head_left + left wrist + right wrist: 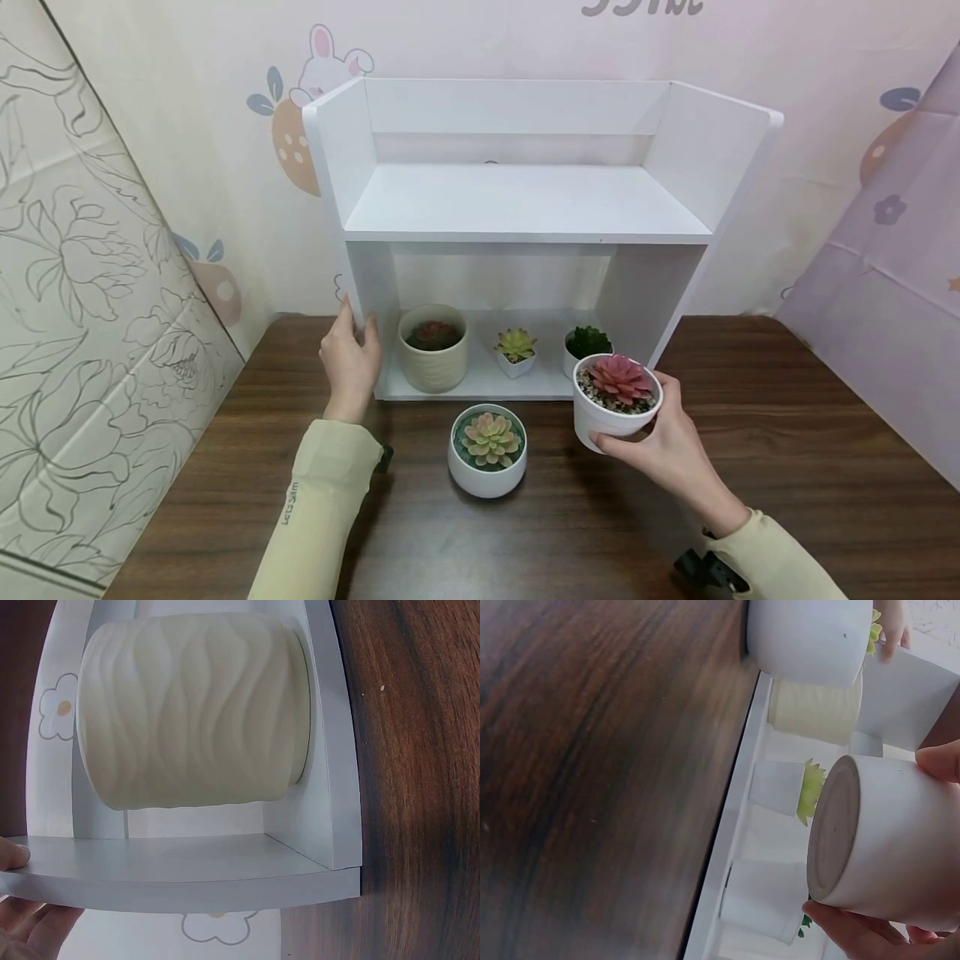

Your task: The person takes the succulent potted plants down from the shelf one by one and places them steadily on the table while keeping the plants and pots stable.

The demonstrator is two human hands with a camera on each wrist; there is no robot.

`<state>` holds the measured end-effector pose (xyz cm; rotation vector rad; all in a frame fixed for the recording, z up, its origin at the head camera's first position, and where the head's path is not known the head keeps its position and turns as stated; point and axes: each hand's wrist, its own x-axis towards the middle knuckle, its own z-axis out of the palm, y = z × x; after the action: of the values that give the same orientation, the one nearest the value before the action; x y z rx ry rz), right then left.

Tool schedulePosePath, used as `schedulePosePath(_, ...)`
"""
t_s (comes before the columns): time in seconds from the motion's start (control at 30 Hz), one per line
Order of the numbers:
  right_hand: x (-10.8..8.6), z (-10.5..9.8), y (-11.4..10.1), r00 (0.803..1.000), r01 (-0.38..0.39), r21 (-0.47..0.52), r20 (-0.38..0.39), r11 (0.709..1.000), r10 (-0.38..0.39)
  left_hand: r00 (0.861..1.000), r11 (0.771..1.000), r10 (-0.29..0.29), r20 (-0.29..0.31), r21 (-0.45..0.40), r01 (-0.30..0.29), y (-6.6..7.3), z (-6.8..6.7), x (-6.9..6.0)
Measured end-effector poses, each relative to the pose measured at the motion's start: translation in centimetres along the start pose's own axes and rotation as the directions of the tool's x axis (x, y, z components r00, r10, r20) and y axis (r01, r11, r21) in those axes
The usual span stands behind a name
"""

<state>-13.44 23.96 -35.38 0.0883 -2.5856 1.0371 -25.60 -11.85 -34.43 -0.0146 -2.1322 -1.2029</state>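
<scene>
My right hand (pixel 667 446) grips a white pot with a red succulent (pixel 617 381), lifted and slightly tilted in front of the shelf's lower right part. Its flat base faces the camera in the right wrist view. With thumb and fingers on either side of the panel, my left hand (pixel 351 358) holds the left side of the white shelf (pixel 525 237). Just inside that side stands a cream pot with wavy ridges (pixel 195 712), holding a dark reddish plant. On the table before the shelf sits a round white pot with a pale green succulent (pixel 487 454).
On the lower shelf stand a small white pot with a yellow-green succulent (pixel 516 350) and a white pot with a dark green plant (pixel 587 343), partly hidden behind the lifted pot. A printed backdrop (pixel 487 42) hangs behind the dark wooden table (pixel 810 417).
</scene>
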Motion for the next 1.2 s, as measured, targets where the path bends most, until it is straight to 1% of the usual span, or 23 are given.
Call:
schedulePosePath(0.47, -0.2, 0.5, 0.8, 1.000, 0.029, -0.015, 0.005, 0.999, -0.029, 1.000, 1.000, -0.003, -0.001, 0.005, 0.003, -0.1, 0.0, 0.0)
schedulePosePath(0.7, -0.4, 0.8, 1.0, 1.000, 0.019, -0.027, 0.015, 0.999, -0.019, 1.000, 1.000, -0.003, -0.005, 0.014, 0.003, -0.1, 0.0, 0.0)
schedulePosePath(0.93, -0.7, 0.9, 1.2, 1.000, 0.022, -0.030, 0.018, 0.999, -0.021, 1.000, 1.000, 0.002, -0.006, 0.009, -0.002, -0.1, 0.0, 0.0)
schedulePosePath(1.2, -0.8, 1.1, 1.4, 1.000, 0.006, -0.029, 0.029, 1.000, -0.006, 1.000, 1.000, 0.011, -0.010, 0.003, -0.011, -0.1, 0.0, 0.0)
